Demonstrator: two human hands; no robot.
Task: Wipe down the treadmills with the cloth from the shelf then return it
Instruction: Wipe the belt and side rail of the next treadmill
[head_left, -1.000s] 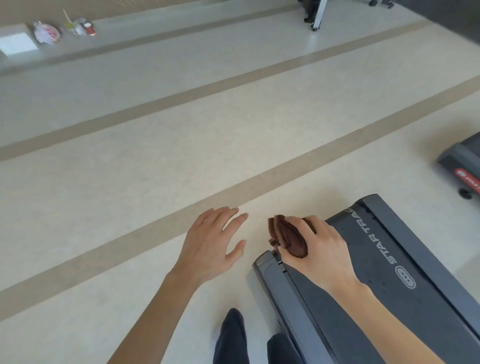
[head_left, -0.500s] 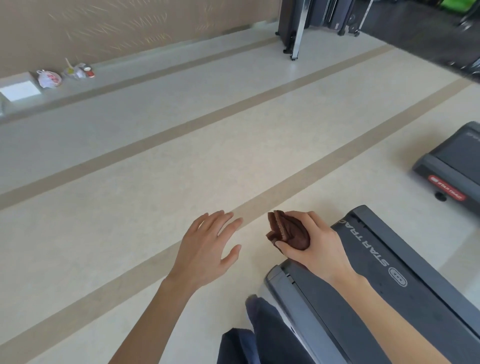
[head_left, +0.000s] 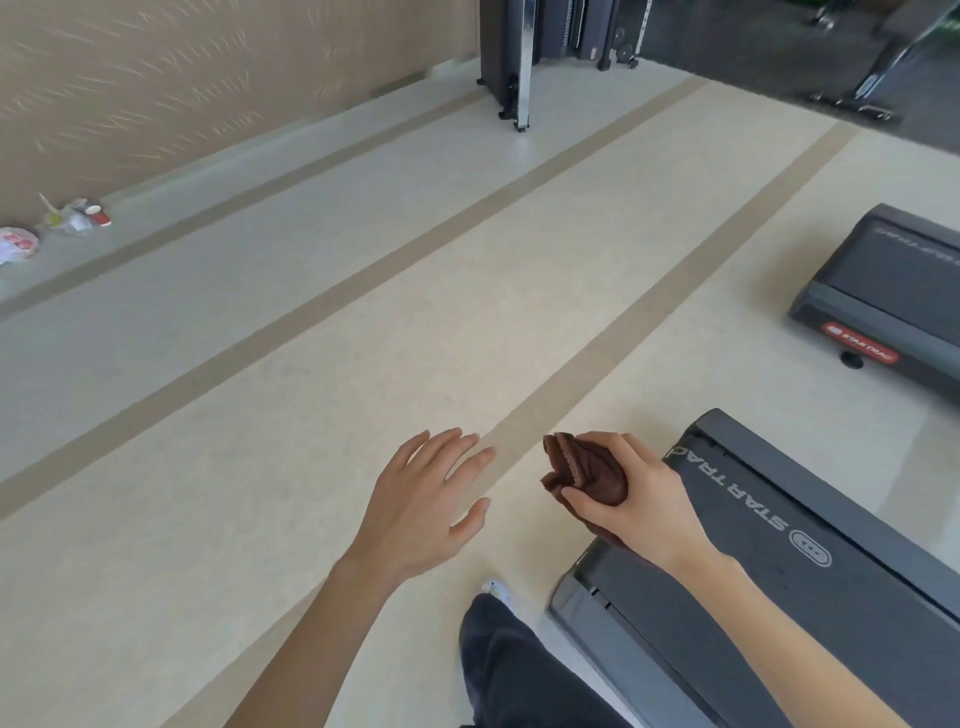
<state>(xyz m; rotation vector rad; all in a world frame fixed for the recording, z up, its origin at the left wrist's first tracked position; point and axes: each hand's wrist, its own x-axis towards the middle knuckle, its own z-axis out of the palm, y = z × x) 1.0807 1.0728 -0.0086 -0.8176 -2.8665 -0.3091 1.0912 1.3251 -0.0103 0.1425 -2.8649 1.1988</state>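
Your right hand (head_left: 641, 499) has its fingers and thumb curled round the bunched brown cloth (head_left: 582, 470), holding it just off the rear end corner of the near treadmill (head_left: 810, 566), over the pale floor (head_left: 363, 364). Your left hand (head_left: 421, 501) hangs open beside it with fingers spread and relaxed, holding nothing. A second treadmill (head_left: 893, 291) sits well apart toward the floor's right edge, and small litter (head_left: 72, 218) lies by the wall at the floor's left edge.

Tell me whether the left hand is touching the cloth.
Apart. The head view shows floor between the left hand and the cloth, which the right hand grips.
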